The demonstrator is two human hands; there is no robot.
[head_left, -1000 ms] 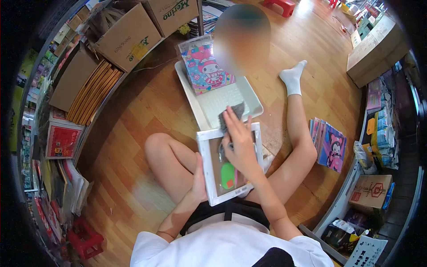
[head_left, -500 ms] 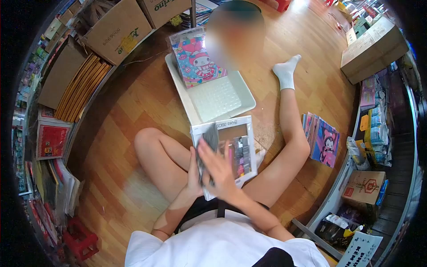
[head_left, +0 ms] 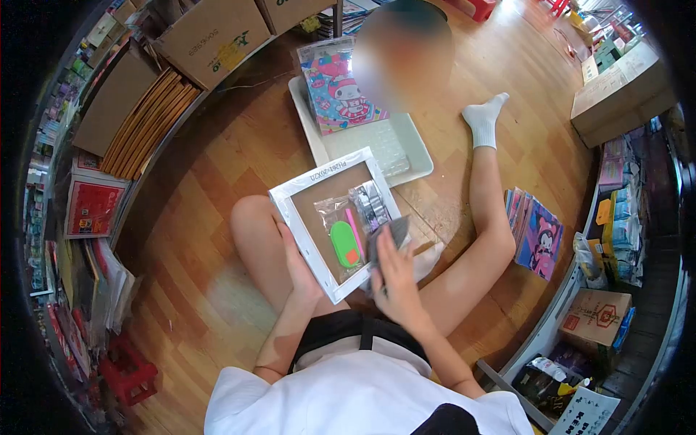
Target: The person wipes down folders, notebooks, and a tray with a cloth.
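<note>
A white-framed kit (head_left: 299, 206) with a brown back lies tilted over my lap. Under its clear wrap are a green tray (head_left: 344, 243), a pink stick and small clear packets. My left hand (head_left: 301, 268) grips the frame's lower left edge. My right hand (head_left: 395, 272) presses a dark grey cloth (head_left: 390, 235) against the frame's right side. Beyond the kit, a white plastic basket (head_left: 415, 156) holds colourful packaged pictures (head_left: 341, 90).
Stacked packaged pictures (head_left: 538, 239) lie right of my leg. Shelves with cardboard boxes (head_left: 214, 43) stand at left, and a goods shelf at right. A red stool (head_left: 129, 370) is at lower left. A blurred round area covers the top middle.
The frame has turned and tilted to the left, showing the green tray. My right hand with the cloth has moved from the frame's left part to its right side.
</note>
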